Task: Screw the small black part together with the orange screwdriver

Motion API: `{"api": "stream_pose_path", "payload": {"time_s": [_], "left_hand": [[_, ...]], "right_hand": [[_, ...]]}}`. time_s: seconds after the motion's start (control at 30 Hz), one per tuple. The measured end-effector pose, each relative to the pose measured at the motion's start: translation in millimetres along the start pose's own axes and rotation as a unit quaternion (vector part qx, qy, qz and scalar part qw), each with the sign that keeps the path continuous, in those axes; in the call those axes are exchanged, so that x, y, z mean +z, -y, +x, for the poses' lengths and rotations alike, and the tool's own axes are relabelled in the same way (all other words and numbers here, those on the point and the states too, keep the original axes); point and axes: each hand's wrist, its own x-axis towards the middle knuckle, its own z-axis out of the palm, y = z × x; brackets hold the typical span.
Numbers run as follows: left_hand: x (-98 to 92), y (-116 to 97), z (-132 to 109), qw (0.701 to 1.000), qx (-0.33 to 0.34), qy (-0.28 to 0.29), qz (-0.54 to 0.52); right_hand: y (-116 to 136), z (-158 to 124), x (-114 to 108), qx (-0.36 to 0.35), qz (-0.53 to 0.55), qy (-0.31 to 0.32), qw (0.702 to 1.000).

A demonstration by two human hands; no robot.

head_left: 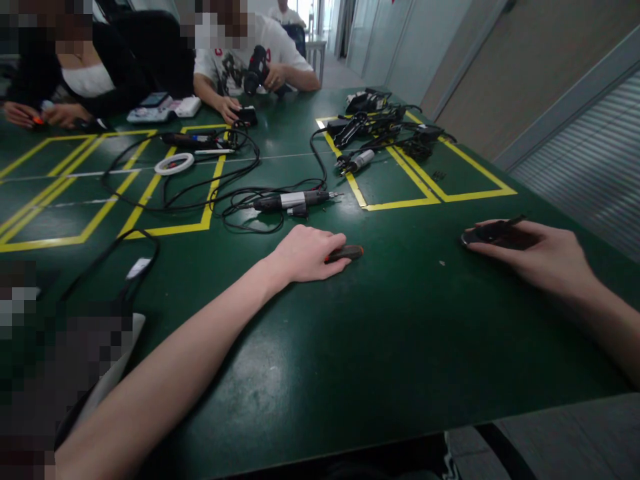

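Observation:
On the green table, my left hand (313,253) is closed around a dark grey tool handle (347,253) with an orange end. My palm and fingers hide the rest of that tool. Farther right, my right hand (550,257) grips a small black object (487,233) between thumb and fingers; its exact kind does not show. Just beyond my left hand lies an electric screwdriver (295,200), dark with a light grey band, its bit pointing right. A tiny pale scrap (441,263) rests between my two hands.
Black cables (225,180) loop across the table around a white tape ring (174,164). Tangled cords and tools (380,123) pile up at the far right, on yellow tape outlines (400,203). Across the table, a person's hand (274,77) holds a power drill (257,70); another person sits left.

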Motion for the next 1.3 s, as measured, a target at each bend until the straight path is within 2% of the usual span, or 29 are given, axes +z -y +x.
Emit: {"api": "stream_pose_path", "payload": {"time_s": [0.07,0.13,0.3,0.4,0.5,0.6,0.67,0.77,0.83,0.93,1.07,1.2,1.23,1.3], "left_hand": [[-4.7,3,1,1.000,-0.007,-0.005,-0.014],[-11.3,7,2,0.998,-0.027,-0.033,-0.049],[-37.4,15,1,0.971,-0.076,-0.138,-0.180],[-57.7,15,-2,0.934,-0.076,-0.192,-0.293],[-79.4,10,-7,0.896,-0.065,-0.186,-0.397],[-99.2,5,-15,0.871,-0.037,-0.137,-0.470],[-110.0,2,-20,0.870,-0.018,-0.118,-0.478],[-122.6,-3,-27,0.886,-0.003,-0.101,-0.452],[-128.2,-9,-29,0.893,0.010,-0.094,-0.440],[-131.0,-22,-29,0.901,0.010,-0.065,-0.429],[-125.0,-37,-28,0.906,0.018,-0.054,-0.419],[-122.3,-41,-29,0.908,0.027,-0.104,-0.405],[-123.3,-41,-30,0.908,0.031,-0.113,-0.402],[-125.4,-37,-31,0.914,0.040,-0.097,-0.392]], "right_hand": [[20,-1,2,0.045,0.123,0.061,0.990],[45,-2,6,0.038,0.172,0.104,0.979],[107,-8,27,-0.075,0.188,0.203,0.958],[136,-11,48,-0.168,0.222,0.239,0.930],[159,-15,69,-0.239,0.222,0.243,0.914],[174,-20,83,-0.269,0.231,0.245,0.902],[179,-23,90,-0.277,0.238,0.241,0.899],[178,-24,91,-0.298,0.251,0.244,0.888],[174,-22,84,-0.321,0.285,0.222,0.876],[176,-14,65,-0.337,0.368,0.127,0.857],[202,-2,33,-0.319,0.447,0.053,0.834],[233,3,13,-0.277,0.397,-0.017,0.875],[237,4,11,-0.276,0.399,-0.027,0.874],[241,6,9,-0.268,0.410,-0.043,0.871]]}}
